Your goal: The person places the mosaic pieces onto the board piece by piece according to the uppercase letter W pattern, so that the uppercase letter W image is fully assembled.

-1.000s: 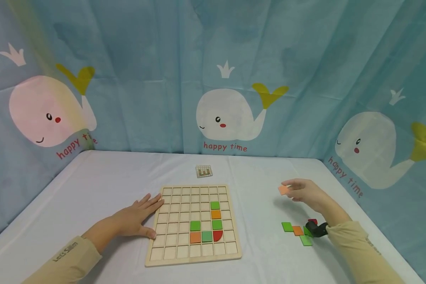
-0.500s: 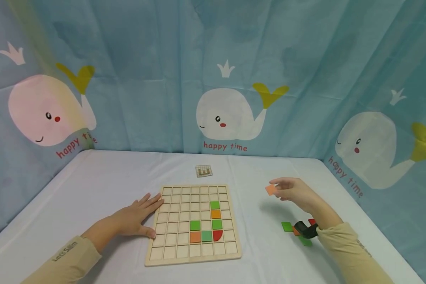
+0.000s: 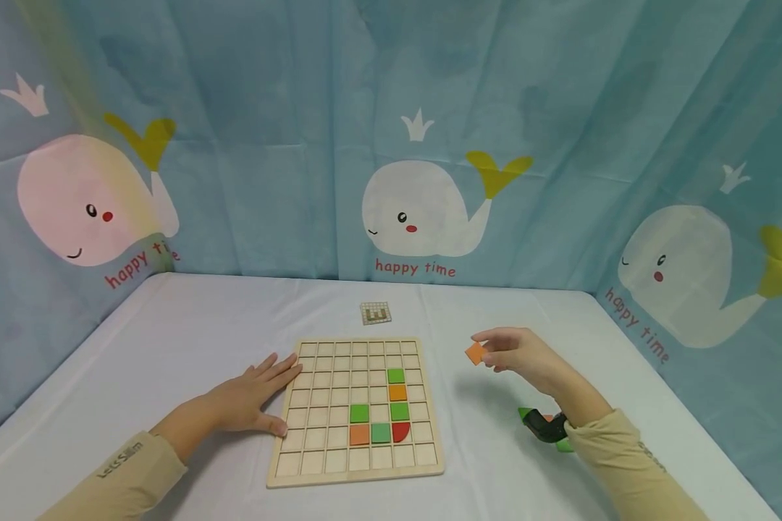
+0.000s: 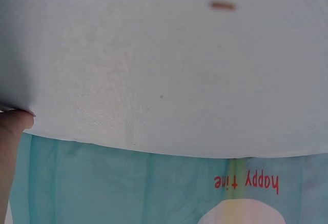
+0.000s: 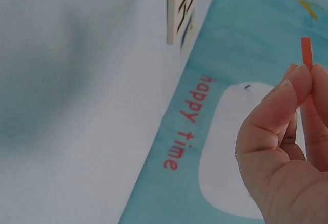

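My right hand (image 3: 518, 357) pinches an orange square tile (image 3: 475, 353) between thumb and fingertips, above the cloth to the right of the wooden grid board (image 3: 319, 477). In the right wrist view the orange tile (image 5: 306, 49) shows edge-on between the fingers. My left hand (image 3: 249, 399) lies flat with fingers spread, its fingertips and thumb at the board's left edge. On the board sit green tiles (image 3: 360, 413), orange tiles (image 3: 397, 392), a teal tile (image 3: 381, 433) and a red quarter-round tile (image 3: 400, 432). Only a fingertip (image 4: 23, 119) shows in the left wrist view.
Behind the board lies a small pattern card (image 3: 375, 312). Loose tiles, a green one (image 3: 565, 445) among them, lie under my right forearm, partly hidden by the black wrist camera (image 3: 544, 425). A blue whale-print curtain (image 3: 267, 217) borders the white-clothed table (image 3: 221, 311).
My right hand has moved left toward the board, carrying the orange tile. Its forearm now covers more of the loose tiles. The left hand stays in place.
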Demonstrator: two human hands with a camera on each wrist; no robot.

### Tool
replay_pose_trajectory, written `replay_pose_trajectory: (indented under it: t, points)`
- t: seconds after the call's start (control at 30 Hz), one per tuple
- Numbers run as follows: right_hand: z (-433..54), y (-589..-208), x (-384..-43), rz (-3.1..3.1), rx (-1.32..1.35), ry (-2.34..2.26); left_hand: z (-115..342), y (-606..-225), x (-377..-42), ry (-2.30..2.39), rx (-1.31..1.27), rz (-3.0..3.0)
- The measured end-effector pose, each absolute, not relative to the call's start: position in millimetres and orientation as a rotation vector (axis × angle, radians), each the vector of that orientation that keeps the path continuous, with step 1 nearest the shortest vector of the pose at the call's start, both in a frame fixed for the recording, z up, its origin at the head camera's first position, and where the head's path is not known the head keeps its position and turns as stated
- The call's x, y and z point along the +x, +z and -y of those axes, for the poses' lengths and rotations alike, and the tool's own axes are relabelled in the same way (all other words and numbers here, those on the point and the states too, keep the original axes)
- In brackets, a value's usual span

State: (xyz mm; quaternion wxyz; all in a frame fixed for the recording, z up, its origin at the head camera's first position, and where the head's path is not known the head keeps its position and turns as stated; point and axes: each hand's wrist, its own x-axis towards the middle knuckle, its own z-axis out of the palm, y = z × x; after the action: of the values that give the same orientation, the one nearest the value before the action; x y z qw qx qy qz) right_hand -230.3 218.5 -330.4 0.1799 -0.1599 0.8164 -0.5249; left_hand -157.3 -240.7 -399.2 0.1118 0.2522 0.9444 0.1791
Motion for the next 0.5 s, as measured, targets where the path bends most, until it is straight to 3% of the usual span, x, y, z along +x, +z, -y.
replay_pose_trajectory:
  t: [0.5]
  points:
    - [-185,-326,-227,-2.274,-0.542,-1.478,240,-399,-157,0.526,0.736,-2.777]
